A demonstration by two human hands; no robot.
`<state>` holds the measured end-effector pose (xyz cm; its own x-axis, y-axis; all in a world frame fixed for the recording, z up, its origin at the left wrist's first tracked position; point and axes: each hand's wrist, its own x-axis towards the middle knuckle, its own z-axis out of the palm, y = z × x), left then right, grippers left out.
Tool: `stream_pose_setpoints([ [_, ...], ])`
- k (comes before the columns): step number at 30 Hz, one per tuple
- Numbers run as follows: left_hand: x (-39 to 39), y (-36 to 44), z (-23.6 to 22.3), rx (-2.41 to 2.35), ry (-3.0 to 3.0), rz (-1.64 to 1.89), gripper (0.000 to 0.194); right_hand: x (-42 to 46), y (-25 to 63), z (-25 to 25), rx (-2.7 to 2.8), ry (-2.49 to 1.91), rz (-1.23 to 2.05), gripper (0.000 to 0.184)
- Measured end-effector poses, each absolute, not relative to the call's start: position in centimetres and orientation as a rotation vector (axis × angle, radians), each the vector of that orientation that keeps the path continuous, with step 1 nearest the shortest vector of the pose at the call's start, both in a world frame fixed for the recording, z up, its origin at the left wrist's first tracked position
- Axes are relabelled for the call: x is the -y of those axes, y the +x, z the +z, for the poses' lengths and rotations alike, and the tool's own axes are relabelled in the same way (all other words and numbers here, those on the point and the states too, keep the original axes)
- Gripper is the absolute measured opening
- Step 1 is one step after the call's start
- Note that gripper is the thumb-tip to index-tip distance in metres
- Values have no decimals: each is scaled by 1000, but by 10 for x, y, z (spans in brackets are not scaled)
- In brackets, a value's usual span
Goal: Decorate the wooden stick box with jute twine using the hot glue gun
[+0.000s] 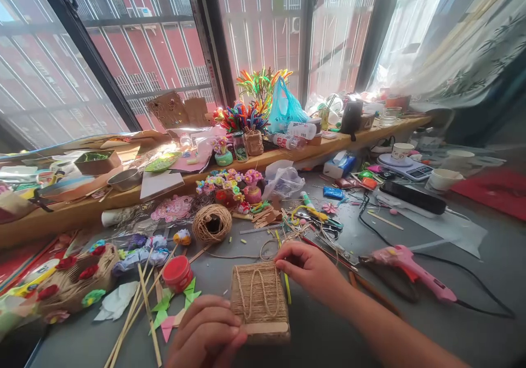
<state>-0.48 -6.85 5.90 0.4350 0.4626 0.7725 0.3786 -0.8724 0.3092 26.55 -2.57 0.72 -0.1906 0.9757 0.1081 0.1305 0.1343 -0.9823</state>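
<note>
A square block wrapped in twine (263, 288) lies near the table's front edge, with a loose strand zigzagging over its top face. Along its near edge runs a flat wooden craft stick (267, 328). My left hand (207, 332) is closed on the block's lower left side, fingertips by the stick's end. At the far right corner, my right hand (308, 269) pinches the twine strand (276, 266) between thumb and fingertips. The strand trails behind the block towards the twine ball (212, 222). What lies under my left fingers is hidden.
A pink glue gun (415, 272) and its cable lie at the right. Scissors (324, 221) and craft scraps sit beyond my right hand. Left of the block are a red tub (177, 273), thin wooden sticks (137, 313) and folded paper pieces. A wooden ledge (197, 184) crosses behind.
</note>
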Motion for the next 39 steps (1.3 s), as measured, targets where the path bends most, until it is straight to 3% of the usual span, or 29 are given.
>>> stream_pose_setpoints([
  [4, 69, -6, 58, -871, 2498, 1427, 9, 28, 265, 9, 1506, -1146, 1172, 17],
  [8, 65, -16, 43, -1070, 1925, 1693, 5, 29, 264, 11, 1515, -1157, 1149, 16],
  [12, 56, -25, 38, -1010, 1448, 1838, 24, 29, 263, 14, 1518, -1158, 1147, 18],
  [21, 38, -33, 56, -1107, 1220, 1829, 48, 30, 261, 9, 1512, -1175, 1149, 22],
  [25, 49, -21, 56, -1158, 1540, 1725, 63, 30, 259, 5, 1500, -1172, 1154, 25],
  [26, 54, -16, 57, -1200, 1697, 1652, 58, 31, 259, 5, 1497, -1171, 1153, 25],
  [28, 65, -4, 59, -1235, 2106, 1468, 29, 31, 259, 5, 1494, -1166, 1148, 26],
  [33, 77, 22, 62, -888, 2951, 1167, 27, 30, 259, 4, 1503, -1150, 1124, 25],
  [39, 74, 29, 57, -835, 2997, 1222, 13, 30, 258, 3, 1501, -1129, 1112, 22],
])
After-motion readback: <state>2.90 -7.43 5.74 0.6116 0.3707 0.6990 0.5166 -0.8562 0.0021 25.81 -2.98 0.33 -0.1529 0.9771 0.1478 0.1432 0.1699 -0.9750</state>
